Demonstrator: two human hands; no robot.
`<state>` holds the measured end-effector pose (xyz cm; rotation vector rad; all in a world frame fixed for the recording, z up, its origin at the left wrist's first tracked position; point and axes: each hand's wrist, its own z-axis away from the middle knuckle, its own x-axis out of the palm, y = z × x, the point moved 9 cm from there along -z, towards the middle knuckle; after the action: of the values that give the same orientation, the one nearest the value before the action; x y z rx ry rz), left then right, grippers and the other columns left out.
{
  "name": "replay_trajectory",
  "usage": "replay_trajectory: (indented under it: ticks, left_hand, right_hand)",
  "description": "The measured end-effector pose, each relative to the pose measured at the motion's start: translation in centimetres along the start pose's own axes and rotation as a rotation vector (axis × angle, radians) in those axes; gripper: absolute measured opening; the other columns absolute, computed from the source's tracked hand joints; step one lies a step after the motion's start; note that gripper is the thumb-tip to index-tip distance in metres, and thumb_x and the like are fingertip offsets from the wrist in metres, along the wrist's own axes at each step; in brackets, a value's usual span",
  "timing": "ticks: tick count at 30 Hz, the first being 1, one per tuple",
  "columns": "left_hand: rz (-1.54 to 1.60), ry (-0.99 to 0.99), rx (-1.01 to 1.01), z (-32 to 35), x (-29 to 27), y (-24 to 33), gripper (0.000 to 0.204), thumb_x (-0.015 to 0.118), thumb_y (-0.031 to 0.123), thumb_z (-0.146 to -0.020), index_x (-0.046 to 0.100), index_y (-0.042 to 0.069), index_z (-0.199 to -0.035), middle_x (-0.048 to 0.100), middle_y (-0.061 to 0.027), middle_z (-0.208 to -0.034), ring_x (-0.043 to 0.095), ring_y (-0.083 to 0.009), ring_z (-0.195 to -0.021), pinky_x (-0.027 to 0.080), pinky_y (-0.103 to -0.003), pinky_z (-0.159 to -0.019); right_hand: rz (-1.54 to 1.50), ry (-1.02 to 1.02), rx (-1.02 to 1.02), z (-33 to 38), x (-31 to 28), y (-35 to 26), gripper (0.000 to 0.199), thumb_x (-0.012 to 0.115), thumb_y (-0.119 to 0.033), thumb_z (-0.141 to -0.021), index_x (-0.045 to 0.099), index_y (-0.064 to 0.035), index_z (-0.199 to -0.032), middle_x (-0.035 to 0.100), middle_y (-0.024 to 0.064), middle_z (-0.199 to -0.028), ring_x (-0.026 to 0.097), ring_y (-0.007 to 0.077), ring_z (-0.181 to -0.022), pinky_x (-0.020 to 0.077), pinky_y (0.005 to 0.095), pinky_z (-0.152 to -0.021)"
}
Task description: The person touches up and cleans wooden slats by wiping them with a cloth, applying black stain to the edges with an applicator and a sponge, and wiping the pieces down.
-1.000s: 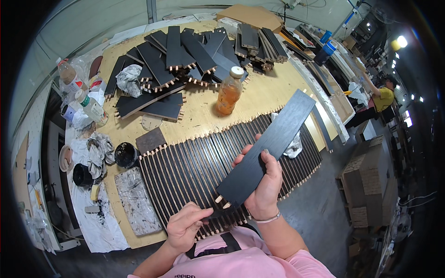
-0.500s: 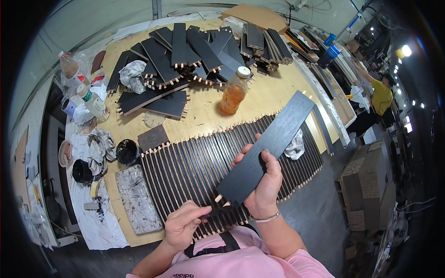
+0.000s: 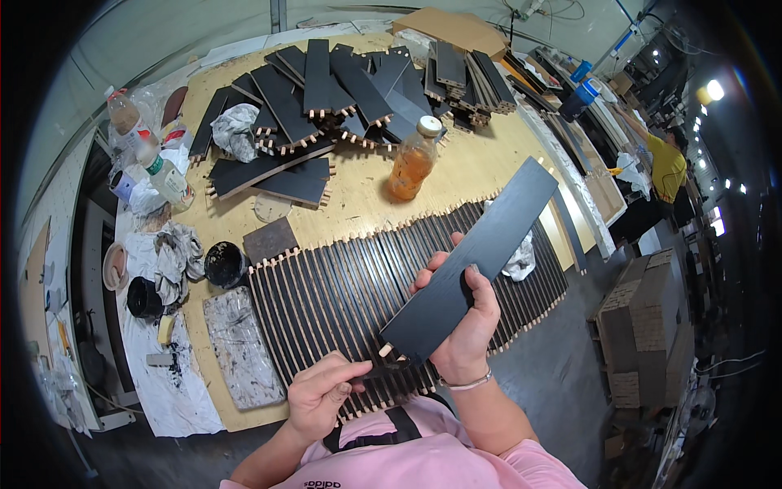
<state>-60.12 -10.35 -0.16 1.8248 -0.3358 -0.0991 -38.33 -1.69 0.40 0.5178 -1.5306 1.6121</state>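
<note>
My right hand (image 3: 464, 330) grips a black wooden board (image 3: 481, 248) by its long edges, thumb on the upper face. The board is held tilted above the table, with pale dowel pegs at its ends. Near its lower end, my left hand (image 3: 322, 395) is closed, index finger stretched along a thin dark tool (image 3: 391, 368). The tool reaches to the board's lower corner; its exact kind is hard to make out, and I cannot tell if it touches. Beneath both hands lies a row of black pegged boards (image 3: 326, 297) set on edge, side by side.
A heap of black boards (image 3: 285, 106) covers the back of the table, behind a bottle of amber liquid (image 3: 413, 159). Left stand black pots (image 3: 226, 266), a stained slab (image 3: 243, 346), rags (image 3: 175, 261) and bottles (image 3: 169, 179). Cartons (image 3: 643, 326) stand right; another person (image 3: 668, 167) works beyond.
The board has turned slightly in my right hand, its upper face looking darker and one lower peg now hidden. My left hand has hardly moved.
</note>
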Motion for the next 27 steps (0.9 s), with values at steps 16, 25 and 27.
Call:
replay_trajectory:
  ticks: [16, 25, 27]
  left_hand:
    - [0.042, -0.007, -0.039, 1.1, 0.2, -0.6, 0.027, 0.065, 0.007, -0.111, 0.077, -0.010, -0.130, 0.072, -0.0129, -0.095, 0.071, -0.0187, -0.083, 0.059, -0.030, -0.075]
    - [0.169, -0.046, -0.182, 2.1, 0.8, -1.6, 0.027, 0.063, 0.006, -0.112, 0.078, -0.009, -0.129, 0.072, -0.0133, -0.095, 0.071, -0.0183, -0.084, 0.058, -0.030, -0.076]
    - [0.156, -0.043, -0.160, 2.0, 0.6, -1.6, 0.028, 0.062, 0.008, -0.112, 0.078, -0.009, -0.129, 0.072, -0.0132, -0.095, 0.071, -0.0182, -0.084, 0.058, -0.030, -0.077]
  right_hand:
    - [0.035, -0.058, 0.011, 0.8, -0.3, 0.1, 0.056, 0.052, -0.027, -0.108, 0.044, -0.0037, -0.159, 0.067, 0.0141, -0.115, 0.071, 0.0272, -0.093, 0.0614, 0.0445, -0.086]
    - [0.043, -0.035, -0.007, 1.3, -0.3, -0.2, 0.053, 0.049, -0.018, -0.109, 0.045, 0.0023, -0.158, 0.069, 0.0179, -0.113, 0.073, 0.0276, -0.090, 0.0646, 0.0429, -0.081]
    - [0.052, -0.035, -0.011, 1.4, -0.4, -0.2, 0.053, 0.049, -0.017, -0.109, 0.045, 0.0023, -0.157, 0.069, 0.0176, -0.113, 0.073, 0.0275, -0.090, 0.0647, 0.0432, -0.081]
